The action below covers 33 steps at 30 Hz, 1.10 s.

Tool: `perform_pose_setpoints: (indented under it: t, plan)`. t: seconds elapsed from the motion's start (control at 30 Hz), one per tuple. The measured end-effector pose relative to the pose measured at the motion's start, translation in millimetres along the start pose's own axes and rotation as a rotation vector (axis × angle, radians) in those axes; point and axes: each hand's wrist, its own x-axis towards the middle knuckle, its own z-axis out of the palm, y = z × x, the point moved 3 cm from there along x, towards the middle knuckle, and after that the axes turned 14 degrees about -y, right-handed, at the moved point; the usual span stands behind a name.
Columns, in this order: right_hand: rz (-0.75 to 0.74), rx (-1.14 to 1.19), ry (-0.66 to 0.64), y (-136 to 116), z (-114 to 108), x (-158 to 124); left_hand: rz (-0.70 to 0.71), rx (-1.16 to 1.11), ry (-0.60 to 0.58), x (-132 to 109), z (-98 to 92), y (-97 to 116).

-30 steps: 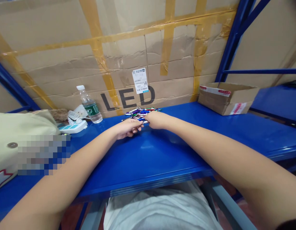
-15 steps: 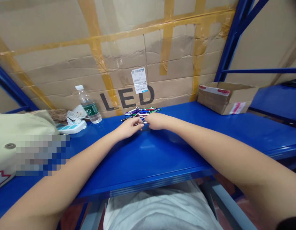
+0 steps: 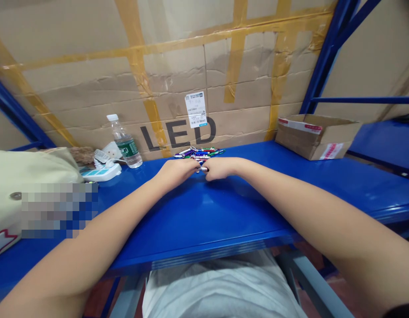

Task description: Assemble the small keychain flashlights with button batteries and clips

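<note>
My left hand (image 3: 181,170) and my right hand (image 3: 220,168) meet just in front of a small pile (image 3: 200,153) of slim, shiny, pen-like metal pieces in purple, blue, green, red and silver. Between the fingertips of both hands is a slim pen-like piece (image 3: 203,168); only a silver section with a dark end shows. The fingers of each hand are closed around its two sides and cover the rest of it. Both hands are over the blue tabletop (image 3: 204,216), and they partly hide the front of the pile.
Behind the pile stands a large taped cardboard sheet (image 3: 178,97) marked LED. A water bottle (image 3: 126,148), a white power strip (image 3: 103,172) and a pale bag (image 3: 35,172) are on the left. An open cardboard box (image 3: 318,137) sits at the right near a blue frame post (image 3: 326,62).
My left hand has moved slightly up and right, its fingers now curled in towards my right hand. The silver section between the hands shows more plainly. The view has shifted a little.
</note>
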Motion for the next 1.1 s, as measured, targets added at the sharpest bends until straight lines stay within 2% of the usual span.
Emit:
perform_pose_setpoints:
  t: [0.1, 0.23, 0.37, 0.57, 0.7, 0.83, 0.93, 1.03, 1.1]
  plan:
    - [0.019, -0.065, 0.055, -3, -4, -2, 0.041, -0.186, 0.006, 4, -1.2, -5]
    - [0.016, -0.112, 0.086, -4, -6, -3, 0.064, -0.290, 0.006, 7, 1.2, -9]
    - [0.018, -0.144, 0.083, -3, -3, -1, 0.040, -0.218, -0.013, 4, 5.4, -5]
    - [0.087, -0.144, 0.100, -3, 2, 3, -0.098, 0.030, -0.081, 1, 5.0, 10]
    - [0.103, -0.116, 0.105, -1, 4, 7, -0.130, -0.015, -0.116, 4, 6.8, 10]
    - [0.026, -0.069, 0.214, 3, 1, 10, -0.060, -0.163, -0.073, 8, 7.3, 2]
    - [-0.088, -0.007, 0.268, 4, -1, 11, -0.014, -0.316, -0.020, 8, 2.9, -1]
    - [-0.200, 0.102, 0.304, 5, -1, 15, -0.057, -0.472, 0.030, 8, -2.2, -2]
    - [-0.216, 0.179, 0.323, 6, 1, 18, -0.104, -0.571, 0.052, 8, -3.0, -2]
